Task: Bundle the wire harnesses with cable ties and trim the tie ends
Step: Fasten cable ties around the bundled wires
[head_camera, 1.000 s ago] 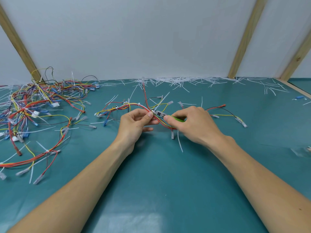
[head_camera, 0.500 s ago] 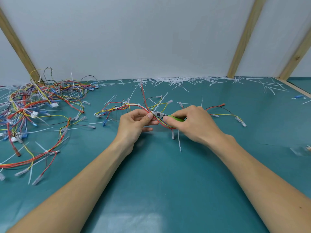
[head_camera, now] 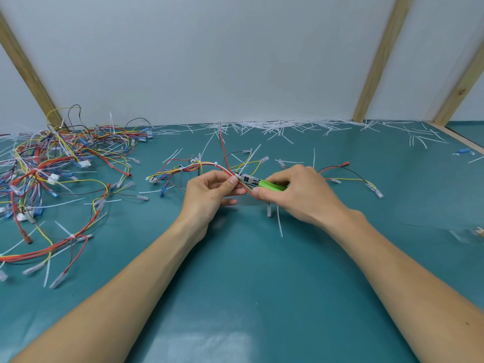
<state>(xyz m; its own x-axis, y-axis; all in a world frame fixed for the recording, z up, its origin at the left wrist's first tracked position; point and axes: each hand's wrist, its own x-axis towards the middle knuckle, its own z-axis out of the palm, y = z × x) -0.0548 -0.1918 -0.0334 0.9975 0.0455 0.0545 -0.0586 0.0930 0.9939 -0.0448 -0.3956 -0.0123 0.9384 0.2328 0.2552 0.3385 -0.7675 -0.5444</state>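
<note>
- left hand (head_camera: 212, 195) is pinching the wire harness (head_camera: 209, 167), steadying the tie for trimming.
- right hand (head_camera: 301, 195), at its 3 o'clock, is gripping the green-handled cutter (head_camera: 262, 183), nose at the tie.

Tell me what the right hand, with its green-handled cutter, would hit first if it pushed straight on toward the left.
The right hand would likely meet the left hand's thumb pinching the wire harness; depth is uncertain.

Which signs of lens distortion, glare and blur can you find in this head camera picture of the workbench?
Head view: the wooden battens lean outward, wide-angle distortion; a pale glare patch lies on the green mat near the bottom edge; something clear at the right edge is smeared beyond telling; the left hand, right hand and green-handled cutter are sharp, with soft shadows beneath.
</note>
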